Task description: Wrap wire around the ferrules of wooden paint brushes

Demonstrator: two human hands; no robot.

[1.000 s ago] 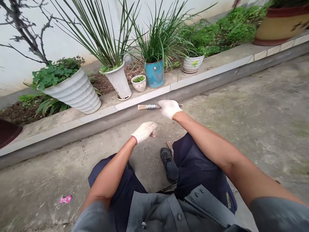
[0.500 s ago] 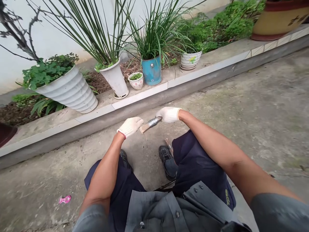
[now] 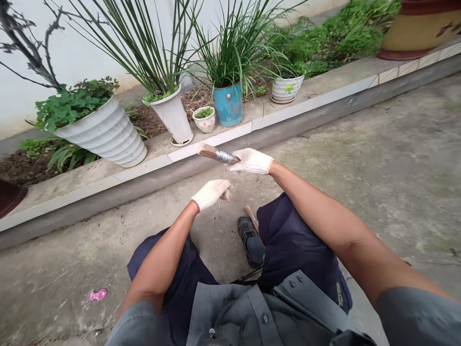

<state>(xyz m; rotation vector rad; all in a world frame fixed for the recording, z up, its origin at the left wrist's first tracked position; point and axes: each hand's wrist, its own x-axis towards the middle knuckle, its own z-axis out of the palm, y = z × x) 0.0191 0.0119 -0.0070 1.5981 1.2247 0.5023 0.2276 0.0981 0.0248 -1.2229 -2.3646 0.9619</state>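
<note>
My right hand (image 3: pixel 252 161), in a white knit glove, is closed on one end of a short, flat wooden stick (image 3: pixel 208 151). Shiny silver thread or wire (image 3: pixel 224 156) is wound round the stick's middle. The stick's bare end points left and slightly up. Below it, my left hand (image 3: pixel 212 193), gloved the same way, has its fingers curled round a small greyish item (image 3: pixel 226 195), mostly hidden. A faint thin strand seems to run from the stick down towards the left hand. The left hand is apart from the stick.
Beside my right shoe (image 3: pixel 248 235) lies another wooden piece (image 3: pixel 251 216). A low tiled ledge (image 3: pixel 216 139) crosses ahead, bearing a ribbed white pot (image 3: pixel 108 132), a tall white pot (image 3: pixel 173 117), a blue pot (image 3: pixel 228 106) and others. A pink item (image 3: pixel 98 294) lies on the concrete at left.
The stick's bare end has swung up, away from me. My left hand has moved right and slightly nearer me, from beside that end to below the stick. My right hand stays nearly in place.
</note>
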